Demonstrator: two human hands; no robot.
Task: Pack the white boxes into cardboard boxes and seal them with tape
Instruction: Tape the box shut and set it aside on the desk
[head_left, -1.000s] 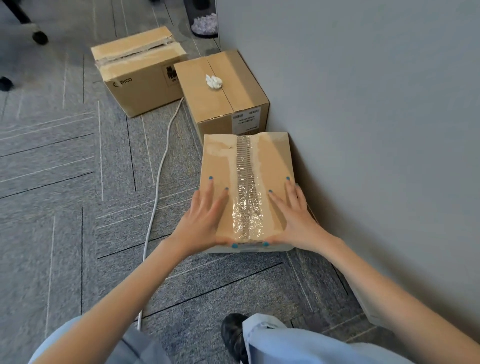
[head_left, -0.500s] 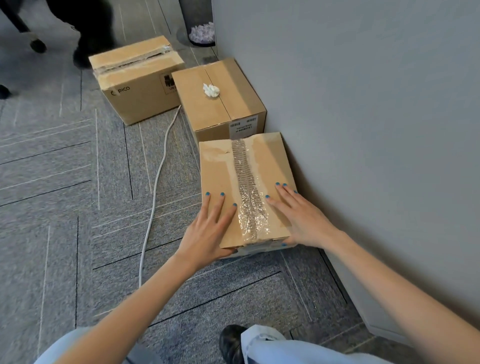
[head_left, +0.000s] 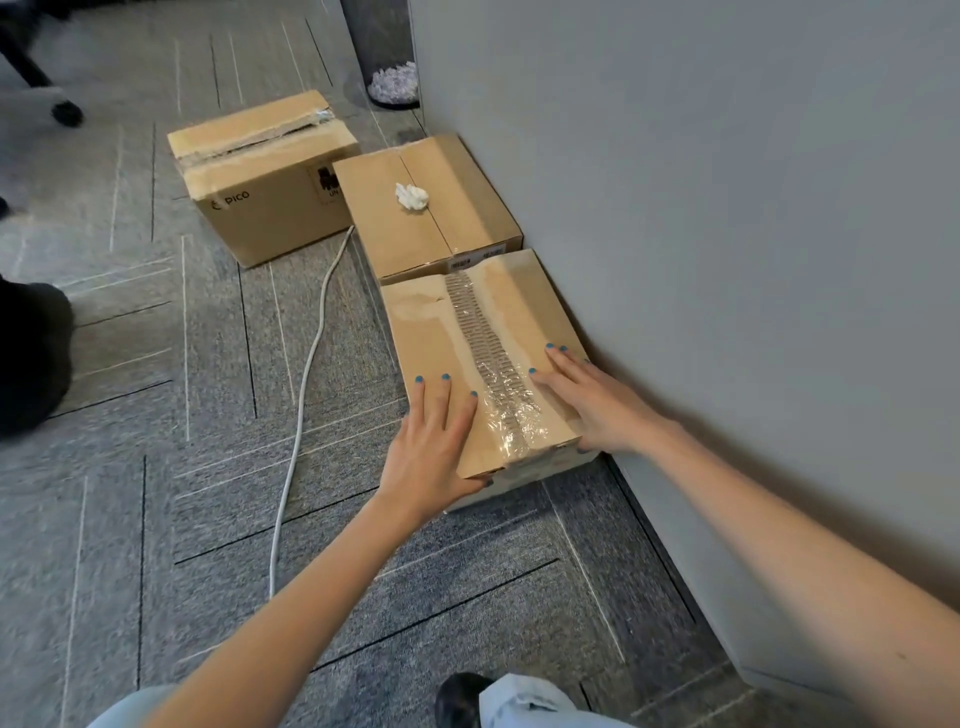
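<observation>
A taped cardboard box (head_left: 431, 338) lies on the carpet against the grey wall, a wrinkled strip of clear tape (head_left: 488, 358) running down its top seam. My left hand (head_left: 434, 441) lies flat on the near left part of the lid, fingers straight, its thumb at the box's front edge. My right hand (head_left: 589, 400) rests flat on the near right part, fingers spread beside the tape. Behind it stands a second closed cardboard box (head_left: 467, 208) with a crumpled white wad (head_left: 412, 196) on top. No white boxes show.
A third cardboard box (head_left: 270, 192) marked PICO sits further left at the back. A white cable (head_left: 306, 374) trails over the carpet left of the boxes. The grey wall (head_left: 727, 208) bounds the right. A bin (head_left: 392, 88) stands at the back; a dark shape (head_left: 31, 358) sits at left.
The taped box has slid away from me, closer to the second box, with both hands flat on its lid. The view has shifted slightly.
</observation>
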